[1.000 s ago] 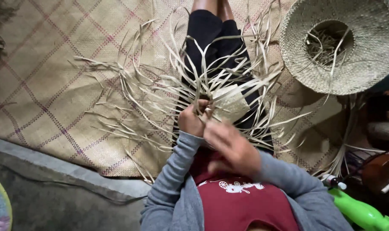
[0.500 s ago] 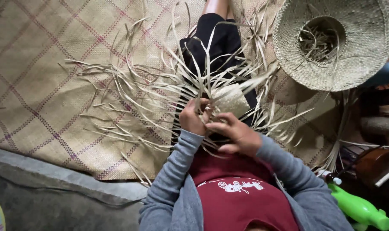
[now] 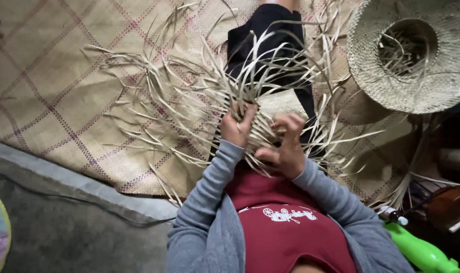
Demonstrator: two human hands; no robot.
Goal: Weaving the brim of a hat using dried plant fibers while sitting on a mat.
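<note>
I sit on a woven mat with a half-woven piece of pale straw on my lap, long loose strips fanning out to all sides. My left hand grips the near left edge of the weave, fingers curled around a bundle of strips. My right hand pinches strips at the near right edge, close beside the left hand. Both grey sleeves reach forward over my red shirt.
A finished woven straw hat lies upside down at the upper right with loose strips in its crown. A green plastic bottle lies at the lower right. A grey floor edge borders the mat on the left.
My right hand has come up from my chest to the weave's edge and closed on strips beside the left hand. The view has shifted slightly left.
</note>
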